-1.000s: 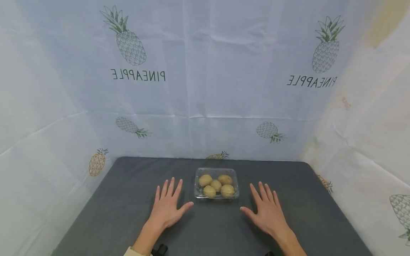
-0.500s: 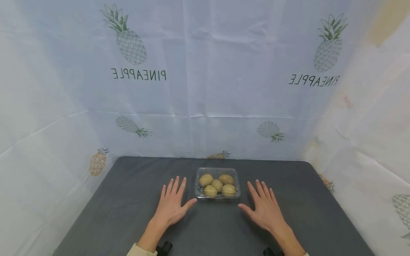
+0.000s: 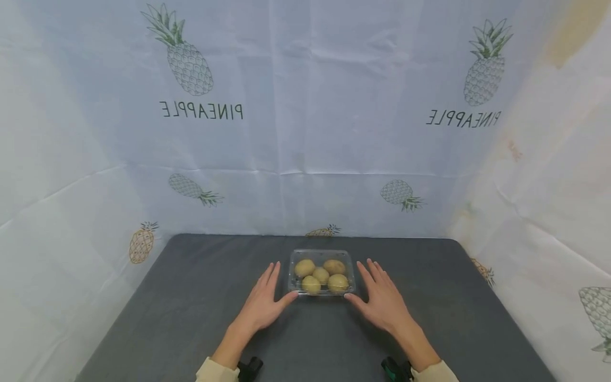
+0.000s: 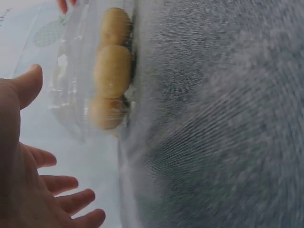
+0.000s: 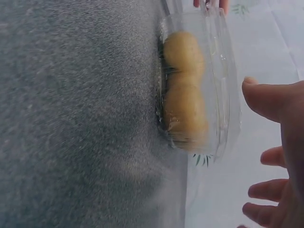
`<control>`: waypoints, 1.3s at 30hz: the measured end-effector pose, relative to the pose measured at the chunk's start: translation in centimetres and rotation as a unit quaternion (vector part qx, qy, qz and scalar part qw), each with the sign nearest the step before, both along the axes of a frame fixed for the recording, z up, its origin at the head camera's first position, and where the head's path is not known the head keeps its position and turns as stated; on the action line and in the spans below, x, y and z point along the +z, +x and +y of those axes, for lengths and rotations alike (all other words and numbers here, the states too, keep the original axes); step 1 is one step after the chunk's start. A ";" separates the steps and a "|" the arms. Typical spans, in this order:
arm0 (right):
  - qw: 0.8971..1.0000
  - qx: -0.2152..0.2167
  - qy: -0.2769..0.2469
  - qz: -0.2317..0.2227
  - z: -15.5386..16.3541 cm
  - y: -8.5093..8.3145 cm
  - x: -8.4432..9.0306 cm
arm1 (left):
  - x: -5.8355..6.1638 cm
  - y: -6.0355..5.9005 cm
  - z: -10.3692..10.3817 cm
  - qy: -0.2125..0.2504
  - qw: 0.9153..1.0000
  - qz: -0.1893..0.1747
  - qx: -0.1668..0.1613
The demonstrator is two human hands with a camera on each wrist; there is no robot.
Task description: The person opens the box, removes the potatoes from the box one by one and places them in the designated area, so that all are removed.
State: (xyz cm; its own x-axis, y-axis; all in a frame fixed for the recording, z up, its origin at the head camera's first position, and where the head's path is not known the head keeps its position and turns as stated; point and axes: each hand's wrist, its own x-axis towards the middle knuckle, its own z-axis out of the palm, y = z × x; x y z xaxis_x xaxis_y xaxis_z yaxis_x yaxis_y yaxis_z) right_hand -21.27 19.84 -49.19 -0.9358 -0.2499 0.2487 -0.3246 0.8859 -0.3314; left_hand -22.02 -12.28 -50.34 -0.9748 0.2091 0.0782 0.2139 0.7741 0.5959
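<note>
Between the two open hands, no grip is made yet: the left hand (image 3: 261,307) and right hand (image 3: 380,303) lie with straight fingers either side of the clear plastic box (image 3: 321,255) of small potatoes (image 3: 321,275), close beside its walls. It sits mid-tabletop (image 3: 191,297). To hold it well, I judge both palms should press evenly on the thin walls, gently, so it doesn't buckle.

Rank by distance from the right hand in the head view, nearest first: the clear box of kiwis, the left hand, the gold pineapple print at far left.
From the right hand:
1. Clear box of kiwis, just to its left.
2. Left hand, beyond the box.
3. Gold pineapple print, on the left wall sheet.
</note>
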 end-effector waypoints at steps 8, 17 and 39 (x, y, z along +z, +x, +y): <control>0.999 0.038 -0.026 0.004 -1.1 -0.8 0.4 | -0.9 -0.8 0.9 0.089 0.994 -0.057 0.001; 0.997 0.067 -0.033 -0.018 -2.2 -1.8 0.1 | -1.1 -1.8 1.3 0.241 0.963 -0.109 -0.044; 0.994 0.066 -0.080 -0.023 -3.0 -2.6 -0.9 | -2.5 -3.2 3.0 0.284 0.952 -0.106 -0.051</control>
